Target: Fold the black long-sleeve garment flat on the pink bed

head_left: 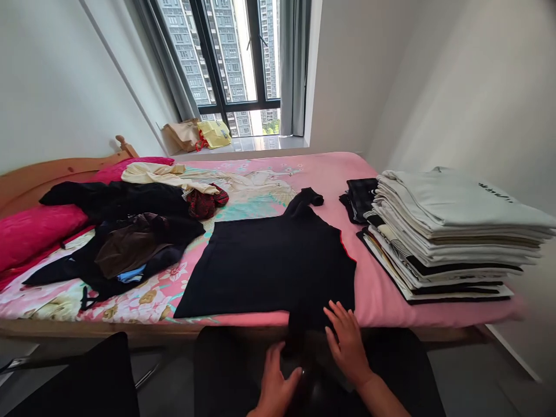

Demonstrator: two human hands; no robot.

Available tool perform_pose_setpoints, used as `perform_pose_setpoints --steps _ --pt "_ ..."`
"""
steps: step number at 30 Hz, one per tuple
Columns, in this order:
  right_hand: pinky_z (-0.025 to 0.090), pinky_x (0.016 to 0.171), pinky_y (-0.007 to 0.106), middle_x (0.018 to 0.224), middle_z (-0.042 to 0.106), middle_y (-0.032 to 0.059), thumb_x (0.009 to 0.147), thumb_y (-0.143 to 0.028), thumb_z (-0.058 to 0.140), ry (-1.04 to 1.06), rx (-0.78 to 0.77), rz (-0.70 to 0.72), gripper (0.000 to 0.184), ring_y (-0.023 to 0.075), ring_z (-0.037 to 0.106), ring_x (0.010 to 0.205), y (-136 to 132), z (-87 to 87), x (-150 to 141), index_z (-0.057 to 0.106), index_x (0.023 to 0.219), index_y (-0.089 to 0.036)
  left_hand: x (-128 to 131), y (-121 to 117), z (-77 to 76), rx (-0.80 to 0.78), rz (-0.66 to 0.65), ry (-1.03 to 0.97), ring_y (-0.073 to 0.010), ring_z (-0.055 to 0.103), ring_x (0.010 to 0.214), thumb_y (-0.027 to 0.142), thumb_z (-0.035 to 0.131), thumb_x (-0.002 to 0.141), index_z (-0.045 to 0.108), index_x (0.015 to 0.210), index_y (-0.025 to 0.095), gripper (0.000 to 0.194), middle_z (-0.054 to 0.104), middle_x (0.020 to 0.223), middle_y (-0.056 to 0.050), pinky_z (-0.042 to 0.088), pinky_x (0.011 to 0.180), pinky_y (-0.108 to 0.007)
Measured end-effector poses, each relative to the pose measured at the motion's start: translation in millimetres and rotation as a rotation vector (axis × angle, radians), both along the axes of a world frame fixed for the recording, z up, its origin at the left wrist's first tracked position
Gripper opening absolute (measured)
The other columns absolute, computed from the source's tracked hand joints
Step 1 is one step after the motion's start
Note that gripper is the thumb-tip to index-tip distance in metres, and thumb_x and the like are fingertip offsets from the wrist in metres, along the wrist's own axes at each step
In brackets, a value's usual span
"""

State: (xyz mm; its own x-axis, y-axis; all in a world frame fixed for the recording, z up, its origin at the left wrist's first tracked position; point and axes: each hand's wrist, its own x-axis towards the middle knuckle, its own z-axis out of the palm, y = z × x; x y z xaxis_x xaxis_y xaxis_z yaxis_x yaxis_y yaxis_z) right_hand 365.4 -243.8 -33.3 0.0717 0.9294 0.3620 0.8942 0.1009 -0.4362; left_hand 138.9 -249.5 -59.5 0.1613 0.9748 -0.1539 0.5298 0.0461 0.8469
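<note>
A black long-sleeved shirt [269, 266] lies spread out on the bed. Its hem points left, and red trim shows along the neckline on the right. One sleeve stretches away with its end bunched up; the other hangs toward me over the bed's front edge. My right hand [347, 347] is beside that near sleeve, fingers spread, at the shirt's near right edge; whether it touches the cloth I cannot tell. Lower down, left of the sleeve, is my left hand [278, 379], its thumb and fingers apart. Dark cloth around both hands makes the sleeve's end hard to see.
On the right of the pink bed sheet [330, 165] rises a tall stack of folded clothes [460, 231], with folded dark garments [361, 197] behind it. Loose clothes [130, 243] lie heaped at left by a red pillow [39, 234]. A black chair [82, 382] stands front left.
</note>
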Motion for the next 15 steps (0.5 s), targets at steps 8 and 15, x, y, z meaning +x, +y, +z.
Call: perform_pose_setpoints --steps 8,15 --pt "0.054 0.081 0.039 0.094 0.07 0.0074 0.087 -0.035 0.042 0.65 -0.211 -0.044 0.03 0.023 0.066 0.09 -72 -35.8 2 0.068 0.095 -0.022 33 45 2.4 -0.302 0.032 -0.317 -0.0343 0.052 0.114 0.033 0.072 0.056 0.068 0.089 0.016 0.038 0.067 0.102 -0.014 0.034 0.101 -0.045" --pt "0.048 0.091 0.042 0.114 0.065 0.0103 0.068 -0.034 0.062 0.705 -0.317 0.003 0.049 0.0259 0.061 0.105 -67 -21.8 -6 0.062 0.115 -0.021 55 9 73.3 -0.642 -0.012 -0.781 -0.0298 0.063 0.095 0.049 0.059 0.076 0.067 0.094 0.012 0.042 0.071 0.089 -0.011 0.045 0.089 -0.043"
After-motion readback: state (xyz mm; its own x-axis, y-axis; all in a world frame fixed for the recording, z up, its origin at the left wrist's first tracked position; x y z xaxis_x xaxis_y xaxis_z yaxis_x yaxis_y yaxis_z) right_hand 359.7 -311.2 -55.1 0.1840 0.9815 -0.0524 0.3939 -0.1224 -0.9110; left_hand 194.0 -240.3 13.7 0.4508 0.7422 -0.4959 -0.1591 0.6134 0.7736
